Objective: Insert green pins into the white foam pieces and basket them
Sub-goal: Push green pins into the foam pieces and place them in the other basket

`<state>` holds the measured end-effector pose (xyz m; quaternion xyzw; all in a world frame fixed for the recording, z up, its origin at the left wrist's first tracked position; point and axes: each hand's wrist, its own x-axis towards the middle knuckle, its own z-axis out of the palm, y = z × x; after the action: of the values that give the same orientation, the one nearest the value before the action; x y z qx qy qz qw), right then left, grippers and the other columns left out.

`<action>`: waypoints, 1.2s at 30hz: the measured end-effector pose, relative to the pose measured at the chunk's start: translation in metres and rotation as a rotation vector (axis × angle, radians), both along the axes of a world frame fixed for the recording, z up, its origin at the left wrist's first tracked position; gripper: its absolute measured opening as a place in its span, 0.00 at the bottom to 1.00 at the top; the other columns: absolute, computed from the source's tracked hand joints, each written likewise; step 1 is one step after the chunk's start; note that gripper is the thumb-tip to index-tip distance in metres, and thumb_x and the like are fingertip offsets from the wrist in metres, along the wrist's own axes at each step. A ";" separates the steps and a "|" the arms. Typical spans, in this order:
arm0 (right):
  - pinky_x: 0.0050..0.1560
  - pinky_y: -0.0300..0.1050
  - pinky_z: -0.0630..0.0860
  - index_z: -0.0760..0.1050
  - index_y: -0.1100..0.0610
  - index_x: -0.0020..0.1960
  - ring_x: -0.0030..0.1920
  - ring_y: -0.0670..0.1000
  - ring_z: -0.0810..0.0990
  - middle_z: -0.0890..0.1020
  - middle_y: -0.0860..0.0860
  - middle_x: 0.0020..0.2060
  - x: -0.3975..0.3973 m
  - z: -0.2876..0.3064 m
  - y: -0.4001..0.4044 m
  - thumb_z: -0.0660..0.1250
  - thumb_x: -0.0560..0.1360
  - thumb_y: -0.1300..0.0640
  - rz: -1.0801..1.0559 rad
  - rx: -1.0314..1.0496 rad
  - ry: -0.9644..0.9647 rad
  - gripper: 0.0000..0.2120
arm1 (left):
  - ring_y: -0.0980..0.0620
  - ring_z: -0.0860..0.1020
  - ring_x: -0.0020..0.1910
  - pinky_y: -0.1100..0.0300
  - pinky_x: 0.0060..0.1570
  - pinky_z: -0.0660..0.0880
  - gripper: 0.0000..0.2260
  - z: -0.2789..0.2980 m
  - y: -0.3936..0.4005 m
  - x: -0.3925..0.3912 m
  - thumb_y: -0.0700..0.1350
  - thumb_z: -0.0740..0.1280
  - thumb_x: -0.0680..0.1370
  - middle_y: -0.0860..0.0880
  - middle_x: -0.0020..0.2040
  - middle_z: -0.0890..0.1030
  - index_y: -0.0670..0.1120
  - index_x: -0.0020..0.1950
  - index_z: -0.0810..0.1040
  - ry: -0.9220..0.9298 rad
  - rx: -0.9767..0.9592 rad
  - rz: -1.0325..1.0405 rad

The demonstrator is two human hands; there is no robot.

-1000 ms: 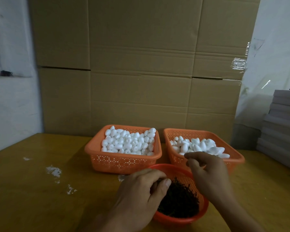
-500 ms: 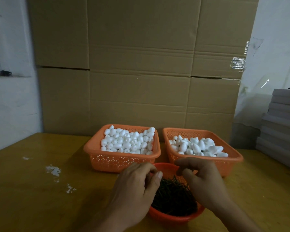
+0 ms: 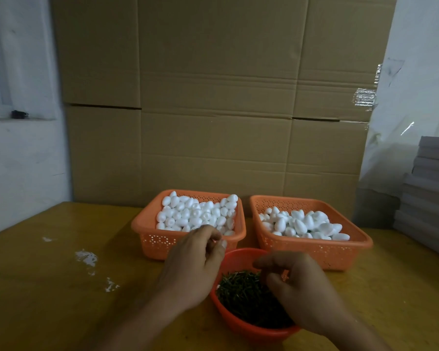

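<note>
A round red bowl (image 3: 238,254) of dark green pins (image 3: 241,292) sits nearest me. Behind it stand two orange baskets. The left basket (image 3: 157,241) is heaped with small white foam pieces (image 3: 195,214), and the right basket (image 3: 314,252) holds larger foam pieces (image 3: 302,224). My left hand (image 3: 193,264) hovers at the left basket's front rim with fingers curled; nothing shows between them. My right hand (image 3: 297,282) is over the bowl, thumb and curled fingertips down at the pin heap. Whether they pinch a pin is hidden.
The baskets rest on a yellow-brown table (image 3: 48,287) with white crumbs (image 3: 86,257) at the left. A wall of cardboard boxes (image 3: 213,122) rises just behind the baskets. A stack of grey boards (image 3: 428,198) stands at the right edge.
My left hand has moved from the bowl up to the left basket's front rim. My right hand has come back from the right basket and dropped onto the pins.
</note>
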<state>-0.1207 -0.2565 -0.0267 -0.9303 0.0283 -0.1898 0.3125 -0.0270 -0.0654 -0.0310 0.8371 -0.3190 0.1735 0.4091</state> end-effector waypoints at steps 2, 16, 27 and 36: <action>0.48 0.33 0.79 0.83 0.43 0.57 0.51 0.32 0.79 0.83 0.36 0.48 0.000 0.001 -0.001 0.67 0.76 0.60 0.028 -0.041 0.025 0.15 | 0.62 0.78 0.43 0.66 0.42 0.74 0.05 0.008 0.000 0.012 0.50 0.63 0.83 0.58 0.44 0.80 0.52 0.53 0.78 -0.007 0.007 0.029; 0.49 0.45 0.78 0.82 0.47 0.53 0.49 0.46 0.81 0.85 0.45 0.47 -0.002 0.001 0.005 0.66 0.75 0.53 0.173 -0.216 0.043 0.09 | 0.49 0.78 0.47 0.59 0.44 0.76 0.10 0.052 -0.006 0.136 0.48 0.69 0.77 0.47 0.49 0.84 0.43 0.54 0.83 0.289 0.573 0.225; 0.49 0.38 0.76 0.83 0.46 0.54 0.51 0.41 0.81 0.85 0.40 0.47 0.000 0.001 0.001 0.68 0.75 0.52 0.169 -0.243 0.031 0.10 | 0.52 0.77 0.61 0.59 0.58 0.74 0.23 0.049 -0.018 0.157 0.58 0.68 0.78 0.52 0.67 0.75 0.49 0.70 0.75 0.416 1.087 0.194; 0.50 0.36 0.75 0.83 0.45 0.55 0.52 0.42 0.80 0.85 0.41 0.48 0.000 -0.001 -0.001 0.68 0.75 0.51 0.160 -0.250 0.020 0.11 | 0.48 0.68 0.70 0.58 0.55 0.68 0.27 0.043 -0.020 0.164 0.57 0.67 0.79 0.48 0.78 0.63 0.52 0.76 0.68 0.363 1.207 0.186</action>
<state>-0.1209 -0.2570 -0.0278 -0.9631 -0.0669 -0.1572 0.2078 0.1365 -0.0851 0.0125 0.9606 -0.2122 -0.1466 -0.1038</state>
